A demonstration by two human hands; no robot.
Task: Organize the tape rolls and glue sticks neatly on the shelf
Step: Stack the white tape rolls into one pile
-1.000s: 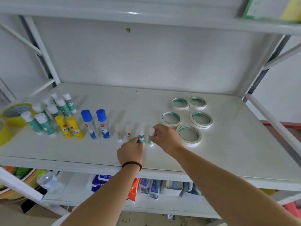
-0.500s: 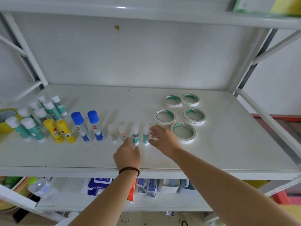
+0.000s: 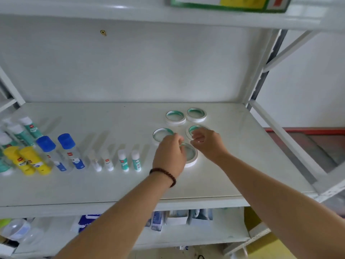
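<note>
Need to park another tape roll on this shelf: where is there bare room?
Free: the shelf right of the tape rolls, the back strip by the wall, and the front edge. Crowded: the left end with glue sticks, and where both hands work.

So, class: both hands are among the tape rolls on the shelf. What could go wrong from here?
1. The left hand covers part of the nearest tape roll; lifting a neighbour might nudge it out of line.
2. The left forearm passes close to the small glue sticks, which stand upright; a sweep left could topple them.
</note>
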